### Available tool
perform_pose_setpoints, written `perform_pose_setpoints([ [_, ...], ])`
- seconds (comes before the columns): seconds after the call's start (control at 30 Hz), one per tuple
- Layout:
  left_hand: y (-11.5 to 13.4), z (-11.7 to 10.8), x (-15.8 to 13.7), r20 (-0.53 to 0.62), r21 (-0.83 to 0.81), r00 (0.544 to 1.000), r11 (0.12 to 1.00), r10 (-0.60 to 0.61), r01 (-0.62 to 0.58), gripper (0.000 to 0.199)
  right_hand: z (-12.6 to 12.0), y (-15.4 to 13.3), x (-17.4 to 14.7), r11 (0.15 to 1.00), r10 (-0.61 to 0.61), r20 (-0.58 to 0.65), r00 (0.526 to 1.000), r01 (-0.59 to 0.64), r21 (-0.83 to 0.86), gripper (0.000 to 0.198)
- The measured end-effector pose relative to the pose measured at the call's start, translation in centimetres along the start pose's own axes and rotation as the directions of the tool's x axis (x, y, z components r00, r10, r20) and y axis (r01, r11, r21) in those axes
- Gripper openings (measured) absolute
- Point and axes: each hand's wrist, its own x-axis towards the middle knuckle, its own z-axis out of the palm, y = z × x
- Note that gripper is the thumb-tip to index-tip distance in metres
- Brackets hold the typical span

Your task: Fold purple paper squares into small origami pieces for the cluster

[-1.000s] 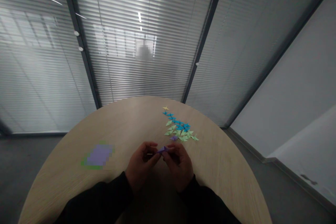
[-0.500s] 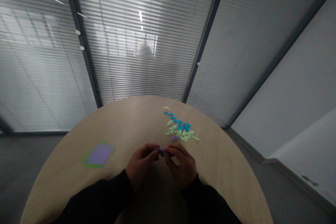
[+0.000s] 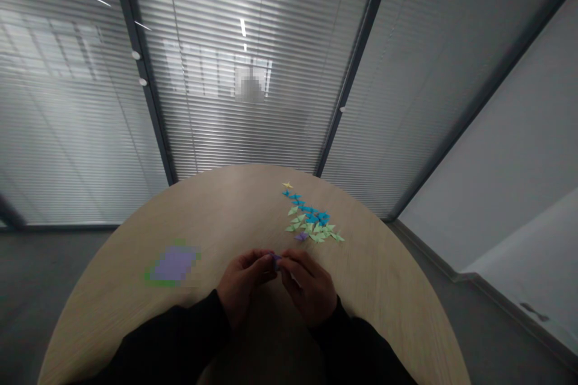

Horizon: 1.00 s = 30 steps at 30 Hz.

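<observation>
A small piece of folded purple paper [image 3: 275, 260] is pinched between my two hands, above the near middle of the table. My left hand [image 3: 246, 280] grips its left side with thumb and forefinger. On the other side, the fingertips of my right hand [image 3: 309, 286] close on it. Fingers cover most of the paper, so its exact shape cannot be made out. Just beyond my right hand lies a purple origami crane [image 3: 301, 236]. Behind it are several pale green cranes [image 3: 318, 231], several blue cranes [image 3: 311, 210] and one yellow crane [image 3: 287, 184].
The round wooden table [image 3: 217, 204] fills the lower view. A blurred purple and green patch, seemingly stacked paper [image 3: 174, 263], lies to the left. Glass partitions with blinds [image 3: 253, 132] stand beyond the far edge, and a white wall [image 3: 510, 180] is at the right.
My right fingers have shifted slightly left and closed in over the purple paper, which shows less now. The cranes and the patch on the left stay put.
</observation>
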Motion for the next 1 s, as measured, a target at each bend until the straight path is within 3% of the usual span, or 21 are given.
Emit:
perform_pose_setpoints([
  [0.27, -0.03, 0.1, -0.01, 0.007, -0.009, 1.0, 1.0, -0.013, 0.013, 0.032, -0.19, -0.1, 0.27, 0.999, -0.026, 0.02, 0.999, 0.026, -0.019, 0.018],
  [1.0, 0.09, 0.13, -0.07, -0.019, 0.226, 0.993, 0.968, 0.12, -0.113, 0.036, 0.06, -0.49, 0.36, 1.0, 0.002, -0.002, 1.0, -0.002, 0.004, 0.017],
])
